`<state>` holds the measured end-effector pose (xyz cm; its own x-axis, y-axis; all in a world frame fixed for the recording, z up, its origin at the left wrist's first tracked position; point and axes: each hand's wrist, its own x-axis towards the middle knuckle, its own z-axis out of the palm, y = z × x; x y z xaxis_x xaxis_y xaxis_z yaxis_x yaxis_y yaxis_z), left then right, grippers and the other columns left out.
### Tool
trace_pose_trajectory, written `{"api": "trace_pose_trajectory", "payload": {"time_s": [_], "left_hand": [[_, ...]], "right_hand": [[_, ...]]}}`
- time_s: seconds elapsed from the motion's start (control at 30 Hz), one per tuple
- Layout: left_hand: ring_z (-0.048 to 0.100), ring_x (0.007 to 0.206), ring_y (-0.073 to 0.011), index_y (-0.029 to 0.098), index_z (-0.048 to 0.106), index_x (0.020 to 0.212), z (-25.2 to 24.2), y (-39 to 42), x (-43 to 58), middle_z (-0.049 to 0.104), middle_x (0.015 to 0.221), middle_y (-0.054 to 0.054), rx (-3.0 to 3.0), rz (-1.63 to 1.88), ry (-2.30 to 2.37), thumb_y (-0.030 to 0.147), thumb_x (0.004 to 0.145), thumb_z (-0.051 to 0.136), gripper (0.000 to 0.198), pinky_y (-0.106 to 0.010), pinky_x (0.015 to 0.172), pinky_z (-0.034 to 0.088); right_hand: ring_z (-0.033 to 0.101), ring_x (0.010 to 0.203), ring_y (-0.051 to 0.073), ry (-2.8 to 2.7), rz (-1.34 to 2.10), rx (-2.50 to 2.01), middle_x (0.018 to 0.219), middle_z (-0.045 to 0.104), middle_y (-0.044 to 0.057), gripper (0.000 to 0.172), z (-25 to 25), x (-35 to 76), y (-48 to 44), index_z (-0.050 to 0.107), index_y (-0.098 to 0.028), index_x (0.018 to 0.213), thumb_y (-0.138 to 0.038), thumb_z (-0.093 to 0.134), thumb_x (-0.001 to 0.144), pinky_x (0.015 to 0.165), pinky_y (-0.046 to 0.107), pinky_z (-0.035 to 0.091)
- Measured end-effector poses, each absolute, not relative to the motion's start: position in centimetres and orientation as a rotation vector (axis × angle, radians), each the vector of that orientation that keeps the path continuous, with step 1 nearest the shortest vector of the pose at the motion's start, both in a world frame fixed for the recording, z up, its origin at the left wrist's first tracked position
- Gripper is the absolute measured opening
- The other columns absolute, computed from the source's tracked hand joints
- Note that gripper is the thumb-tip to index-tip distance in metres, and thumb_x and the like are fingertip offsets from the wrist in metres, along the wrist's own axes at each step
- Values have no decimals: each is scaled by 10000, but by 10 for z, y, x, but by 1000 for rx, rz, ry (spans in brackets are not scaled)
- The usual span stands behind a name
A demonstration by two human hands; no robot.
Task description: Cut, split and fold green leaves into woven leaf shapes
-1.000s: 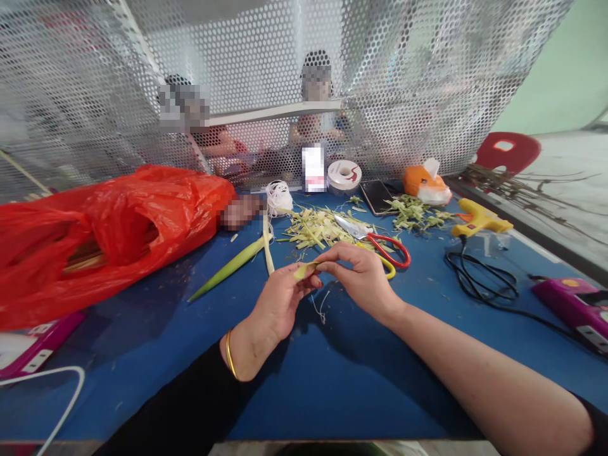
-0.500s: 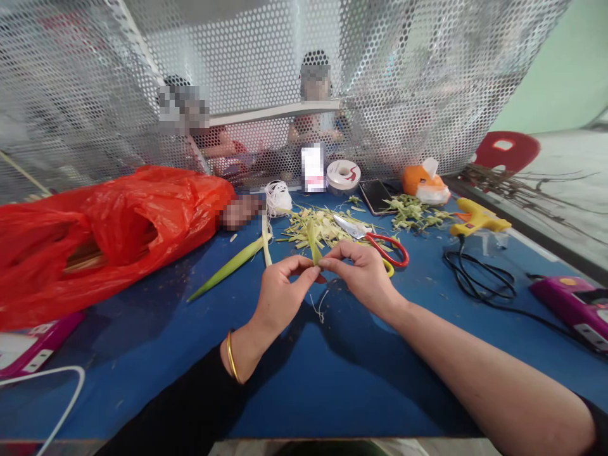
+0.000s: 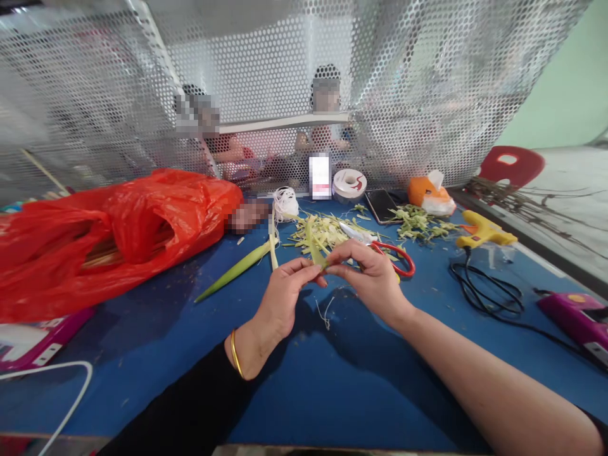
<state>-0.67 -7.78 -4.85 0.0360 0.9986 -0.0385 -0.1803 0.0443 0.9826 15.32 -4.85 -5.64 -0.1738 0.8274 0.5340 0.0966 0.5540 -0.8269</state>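
Just above the middle of the frame, the left hand [image 3: 280,297] and the right hand [image 3: 373,278] meet over the blue tabletop [image 3: 332,392]. Between them is a leaf strip [image 3: 313,244], narrow, pale yellow-green and smooth. It stands up from the pinch and leans a little toward the upper left. The thumb and forefinger of each hand are closed tight on its lower end, and the remaining fingers [image 3: 365,256] of the right hand are curled loosely above it. A thin whitish thread [image 3: 325,314] dangles below the pinch, down toward the tabletop. A gold bangle [image 3: 235,354] sits on the left wrist, above a black sleeve.

Right behind the hands lies a heap of leaf cuttings [image 3: 327,229] in the same pale green, with red-handled scissors [image 3: 396,256] resting at its right edge. A long green leaf [image 3: 237,269] lies flat to the left of the hands, pointing toward the lower left. Farther back is a bundle of white thread [image 3: 285,202], beside a roll of ribbon [image 3: 349,183]. A big red plastic bag [image 3: 114,234] fills the left of the frame. At the right are a yellow glue gun [image 3: 482,231] and its black cord [image 3: 489,291], coiled on the tabletop. A perforated metal screen [image 3: 427,95] closes off the back.
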Motion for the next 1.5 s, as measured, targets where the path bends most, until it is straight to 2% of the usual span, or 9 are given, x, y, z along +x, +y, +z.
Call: {"api": "trace_pose_trajectory", "payload": {"time_s": [0.33, 0.57, 0.83, 1.07, 1.17, 1.23, 1.3, 1.5], "left_hand": [[623, 678, -153, 148, 712, 700, -49, -77, -7, 679, 693, -24, 848, 1189, 1070, 242, 623, 771, 135, -305, 762, 459], [587, 588, -143, 172, 684, 595, -49, -79, -3, 646, 558, 3, 1094, 1293, 1217, 241, 670, 732, 113, -279, 678, 448], [628, 609, -171, 183, 715, 623, -51, -79, -3, 690, 593, -15, 1300, 1274, 1317, 263, 725, 704, 130, -276, 662, 453], [636, 639, -172, 183, 705, 592, -50, -78, -5, 701, 613, -28, 1361, 1226, 1285, 292, 793, 643, 237, -285, 703, 465], [643, 651, -175, 176, 723, 648, -50, -78, -4, 715, 638, -30, 1315, 1219, 1264, 287, 759, 679, 162, -289, 708, 480], [648, 656, -174, 172, 730, 702, -51, -78, -3, 726, 670, -23, 1274, 1213, 1260, 273, 690, 744, 103, -283, 689, 487], [648, 651, -167, 169, 728, 718, -51, -78, -2, 729, 680, -14, 1260, 1207, 1272, 257, 641, 783, 129, -269, 668, 488], [641, 634, -141, 164, 734, 698, -46, -78, -1, 720, 647, -7, 1307, 1222, 1274, 246, 716, 718, 85, -242, 673, 497]], "right_hand": [[593, 723, 170, -1816, 662, -787, 744, 629, 6, 105, -58, 155, -48, 670, -227, 740, -151, 648, 808, 694, 311, 460], [565, 691, 164, -1894, 666, -806, 717, 606, 6, 123, -52, 157, -50, 662, -228, 704, -166, 639, 807, 669, 308, 450], [541, 624, 146, -1874, 723, -902, 661, 593, -2, 180, -49, 156, -50, 604, -194, 616, -197, 646, 790, 619, 295, 421], [505, 555, 133, -1625, 1020, -1143, 597, 608, -12, 135, -53, 154, -51, 638, -176, 638, -268, 705, 710, 533, 277, 377], [474, 524, 118, -1525, 1140, -1168, 582, 603, -18, 144, -55, 153, -50, 644, -170, 650, -291, 711, 690, 504, 267, 351], [489, 542, 121, -1475, 1182, -1166, 597, 611, -16, 142, -55, 152, -50, 649, -167, 655, -291, 716, 672, 520, 268, 362], [505, 565, 123, -1421, 1230, -1156, 606, 615, -15, 145, -54, 152, -50, 650, -164, 648, -285, 729, 646, 543, 269, 376], [540, 571, 113, -1203, 1532, -1016, 585, 628, -21, 218, -53, 153, -48, 639, -158, 625, -304, 792, 574, 600, 266, 409]]}}
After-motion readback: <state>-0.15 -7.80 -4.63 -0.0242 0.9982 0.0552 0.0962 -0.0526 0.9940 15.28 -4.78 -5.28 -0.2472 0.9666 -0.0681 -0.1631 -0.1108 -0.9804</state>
